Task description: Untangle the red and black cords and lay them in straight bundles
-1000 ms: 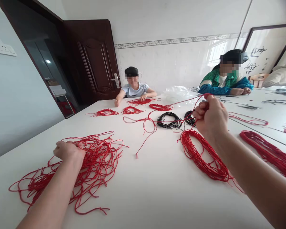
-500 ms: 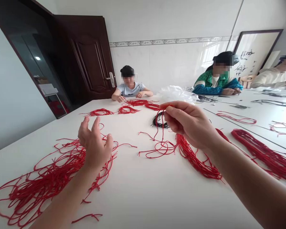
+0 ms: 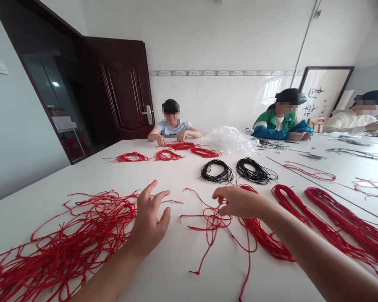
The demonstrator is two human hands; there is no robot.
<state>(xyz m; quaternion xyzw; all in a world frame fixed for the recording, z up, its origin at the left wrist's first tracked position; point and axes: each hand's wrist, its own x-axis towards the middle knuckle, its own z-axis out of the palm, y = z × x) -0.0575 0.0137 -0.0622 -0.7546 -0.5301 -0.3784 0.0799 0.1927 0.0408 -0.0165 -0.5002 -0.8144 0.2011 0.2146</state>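
Note:
My left hand point(image 3: 149, 220) hovers open, fingers spread, just right of a large tangled heap of red cord point(image 3: 82, 235) and holding nothing. My right hand point(image 3: 241, 202) is curled low over a loose tangle of thin red cord point(image 3: 212, 222), its fingertips at the strands. I cannot tell whether it pinches a strand. Under my right wrist lies a looped bundle of red cord point(image 3: 261, 235), partly hidden by my forearm.
On the white table point(image 3: 164, 272) lie two black cord coils point(image 3: 216, 172) point(image 3: 255, 170), small red coils point(image 3: 166, 155) and long red bundles point(image 3: 343, 218). A clear plastic bag point(image 3: 233, 139) sits at the back. Several co-workers sit around the table, including a person in a green jacket point(image 3: 280, 123).
My right hand has dropped toward the table, and the loose red cord now lies under it. My left hand has closed in a little and stays off the heap. The second black coil is uncovered.

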